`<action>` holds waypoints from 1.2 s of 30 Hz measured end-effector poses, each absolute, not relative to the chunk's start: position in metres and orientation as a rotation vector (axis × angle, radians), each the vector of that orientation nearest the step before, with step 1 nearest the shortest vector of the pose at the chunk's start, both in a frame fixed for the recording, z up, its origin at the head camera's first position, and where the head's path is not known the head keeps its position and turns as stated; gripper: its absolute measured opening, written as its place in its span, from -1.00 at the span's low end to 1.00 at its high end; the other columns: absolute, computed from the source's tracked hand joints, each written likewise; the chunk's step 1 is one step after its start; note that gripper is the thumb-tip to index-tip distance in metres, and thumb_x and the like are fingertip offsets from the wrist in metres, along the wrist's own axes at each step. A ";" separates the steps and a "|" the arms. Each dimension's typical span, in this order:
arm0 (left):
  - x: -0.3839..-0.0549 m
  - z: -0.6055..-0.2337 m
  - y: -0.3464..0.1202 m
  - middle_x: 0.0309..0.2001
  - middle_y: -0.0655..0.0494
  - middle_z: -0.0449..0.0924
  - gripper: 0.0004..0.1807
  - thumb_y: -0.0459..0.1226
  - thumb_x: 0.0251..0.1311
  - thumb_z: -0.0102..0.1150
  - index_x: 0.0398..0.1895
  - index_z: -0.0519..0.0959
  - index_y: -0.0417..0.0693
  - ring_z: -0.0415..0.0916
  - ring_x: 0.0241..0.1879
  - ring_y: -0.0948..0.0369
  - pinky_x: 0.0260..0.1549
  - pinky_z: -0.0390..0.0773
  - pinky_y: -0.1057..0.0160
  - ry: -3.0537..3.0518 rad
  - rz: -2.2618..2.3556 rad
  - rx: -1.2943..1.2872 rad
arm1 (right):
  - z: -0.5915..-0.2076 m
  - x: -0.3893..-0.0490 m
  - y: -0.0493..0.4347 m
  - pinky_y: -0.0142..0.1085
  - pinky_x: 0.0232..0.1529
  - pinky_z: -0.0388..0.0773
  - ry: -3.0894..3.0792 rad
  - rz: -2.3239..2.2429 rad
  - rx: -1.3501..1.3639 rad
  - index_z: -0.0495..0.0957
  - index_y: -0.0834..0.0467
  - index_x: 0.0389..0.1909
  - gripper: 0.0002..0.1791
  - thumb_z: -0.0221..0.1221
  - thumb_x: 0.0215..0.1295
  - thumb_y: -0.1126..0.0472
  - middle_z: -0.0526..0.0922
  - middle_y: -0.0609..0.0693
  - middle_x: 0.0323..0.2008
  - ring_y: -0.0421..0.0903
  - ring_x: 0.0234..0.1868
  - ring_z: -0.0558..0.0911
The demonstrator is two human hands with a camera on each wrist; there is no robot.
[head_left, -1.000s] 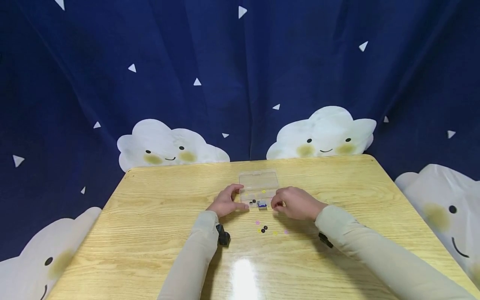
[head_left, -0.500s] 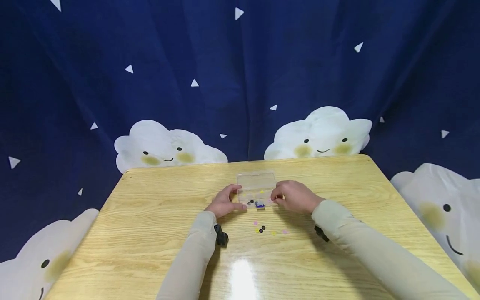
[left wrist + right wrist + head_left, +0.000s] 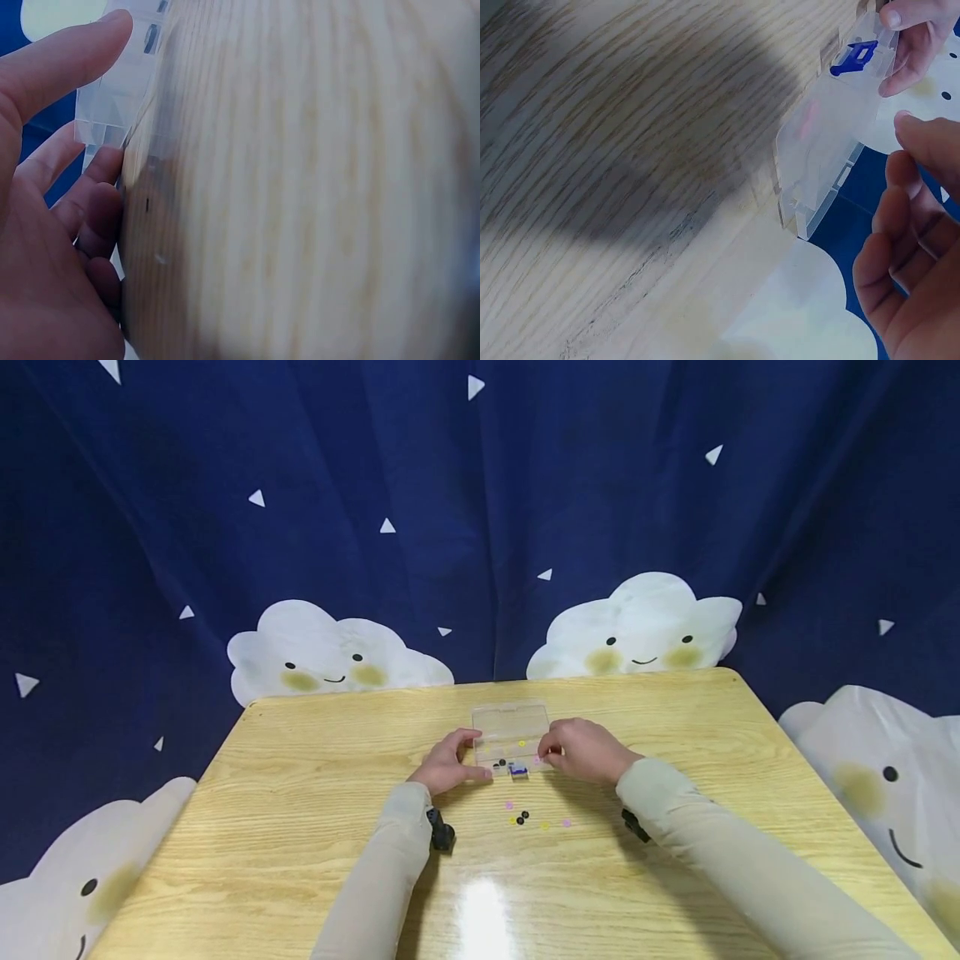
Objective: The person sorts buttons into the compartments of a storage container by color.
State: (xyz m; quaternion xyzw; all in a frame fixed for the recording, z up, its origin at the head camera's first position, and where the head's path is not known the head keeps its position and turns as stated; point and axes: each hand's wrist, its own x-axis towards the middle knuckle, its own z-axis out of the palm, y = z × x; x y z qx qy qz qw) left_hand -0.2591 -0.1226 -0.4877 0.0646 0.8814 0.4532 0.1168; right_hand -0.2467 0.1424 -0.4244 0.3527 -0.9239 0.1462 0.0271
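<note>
Two hands (image 3: pixel 444 766) (image 3: pixel 588 750) flank one clear box (image 3: pixel 510 721) behind six discs (image 3: pixel 525 814).

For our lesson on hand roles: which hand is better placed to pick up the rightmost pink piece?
Probably the right hand: it is nearer the pink piece and seems to hold nothing, while the left hand holds the left end of the box.

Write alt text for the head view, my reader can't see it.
A left hand holds one end of an open clear box on a wooden table; the right hand is at its other end, small round pieces in front.
</note>
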 end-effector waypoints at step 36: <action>-0.262 -0.490 -0.123 0.28 0.05 0.43 -0.15 -0.14 -0.04 0.55 0.38 0.38 0.15 0.35 0.13 0.06 0.22 0.35 0.00 2.600 1.302 0.189 | -0.438 -0.270 0.138 -0.19 -0.23 0.60 -2.940 0.498 0.938 0.76 0.11 -0.29 -0.87 0.24 0.27 0.27 0.68 -0.03 -0.33 -0.13 -0.32 0.61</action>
